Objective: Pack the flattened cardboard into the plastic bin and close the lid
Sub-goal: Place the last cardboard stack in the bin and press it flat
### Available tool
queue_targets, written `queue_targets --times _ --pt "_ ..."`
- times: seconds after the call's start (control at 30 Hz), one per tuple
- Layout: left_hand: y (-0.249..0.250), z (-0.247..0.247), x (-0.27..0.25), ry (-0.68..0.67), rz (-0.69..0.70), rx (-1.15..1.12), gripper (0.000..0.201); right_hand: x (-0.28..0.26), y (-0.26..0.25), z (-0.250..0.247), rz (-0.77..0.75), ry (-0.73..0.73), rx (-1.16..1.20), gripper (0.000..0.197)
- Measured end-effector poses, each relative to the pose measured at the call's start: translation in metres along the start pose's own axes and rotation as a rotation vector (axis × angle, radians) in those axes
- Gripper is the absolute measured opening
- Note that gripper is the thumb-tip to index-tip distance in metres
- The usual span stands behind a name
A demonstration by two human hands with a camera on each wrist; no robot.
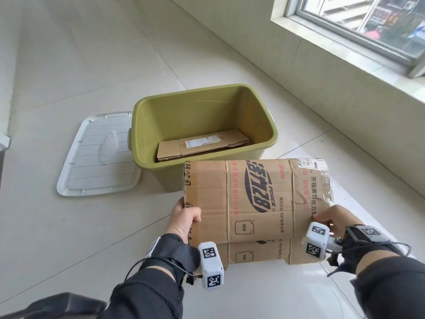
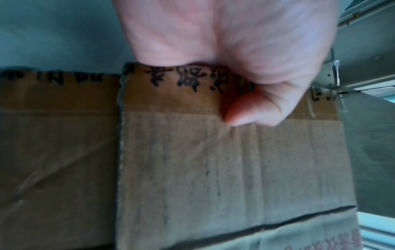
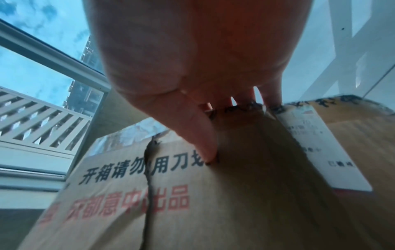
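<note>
A flattened cardboard box (image 1: 255, 208) carries large dark blue lettering with the word "POWER" and the number "28" beside Chinese characters. Along its right flap, black print reads "开箱请勿用刀划" (image 3: 141, 169); the red print below it is only partly legible. A white shipping label (image 1: 310, 162) at its far corner is too small to read. The label (image 1: 202, 142) on the cardboard inside the green bin (image 1: 147, 125) is also unreadable.

Printed cardboard (image 1: 255, 203) held flat – green bin (image 1: 147, 125) open
</note>
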State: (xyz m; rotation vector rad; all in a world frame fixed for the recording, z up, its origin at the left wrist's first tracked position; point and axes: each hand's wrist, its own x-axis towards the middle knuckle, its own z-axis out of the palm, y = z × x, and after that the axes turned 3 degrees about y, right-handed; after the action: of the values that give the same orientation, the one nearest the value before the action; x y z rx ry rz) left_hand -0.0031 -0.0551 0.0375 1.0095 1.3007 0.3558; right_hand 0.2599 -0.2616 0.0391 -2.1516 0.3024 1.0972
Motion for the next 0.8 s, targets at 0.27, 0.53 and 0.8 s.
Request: queue_targets --times 0.27,0.53,0.8 --pt "0.05 0.005 -0.001 0.033 0.155 -0.063 0.03 -0.02 -0.036 -0.009 -0.073 -0.017 0.163 0.013" --pt "0.119 -0.007 0.017 0.075 0.27 -0.129 0.03 -0.04 -0.105 0.003 -0.286 -0.113 0.297 0.021" --pt "0.166 -0.032 0.045 0.091 0.24 -0.204 0.021 -0.046 -0.167 0.023 -0.461 -0.085 0.265 0.026"
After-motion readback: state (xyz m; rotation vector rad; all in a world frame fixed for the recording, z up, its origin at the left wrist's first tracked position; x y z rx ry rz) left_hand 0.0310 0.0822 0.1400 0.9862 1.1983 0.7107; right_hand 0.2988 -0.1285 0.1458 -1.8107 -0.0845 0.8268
